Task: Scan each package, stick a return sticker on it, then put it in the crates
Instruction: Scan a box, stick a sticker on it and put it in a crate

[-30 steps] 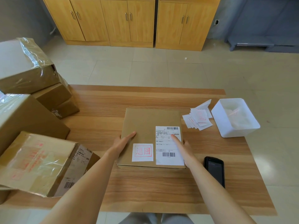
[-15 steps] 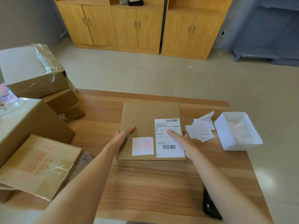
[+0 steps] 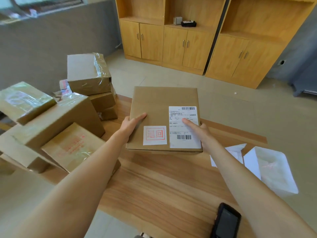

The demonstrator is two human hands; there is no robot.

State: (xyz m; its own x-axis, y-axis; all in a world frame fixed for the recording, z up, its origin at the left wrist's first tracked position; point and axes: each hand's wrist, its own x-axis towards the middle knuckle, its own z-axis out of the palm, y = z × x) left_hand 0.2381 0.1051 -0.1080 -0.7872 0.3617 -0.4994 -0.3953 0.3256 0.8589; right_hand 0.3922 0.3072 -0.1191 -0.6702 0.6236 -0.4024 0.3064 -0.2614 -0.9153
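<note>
Both hands gripping a flat package [image 3: 159,107]
Left hand [image 3: 130,125] and right hand [image 3: 199,130] are clasping opposite edges, thumbs lying straight on top, arms outstretched.

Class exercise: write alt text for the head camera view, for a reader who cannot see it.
Two bare hands, left hand and right hand, hold a flat cardboard package above a wooden table; it bears a red-stamped return sticker beside a shipping label. More boxes are stacked to the left, and a black scanner lies near the front edge.
</note>
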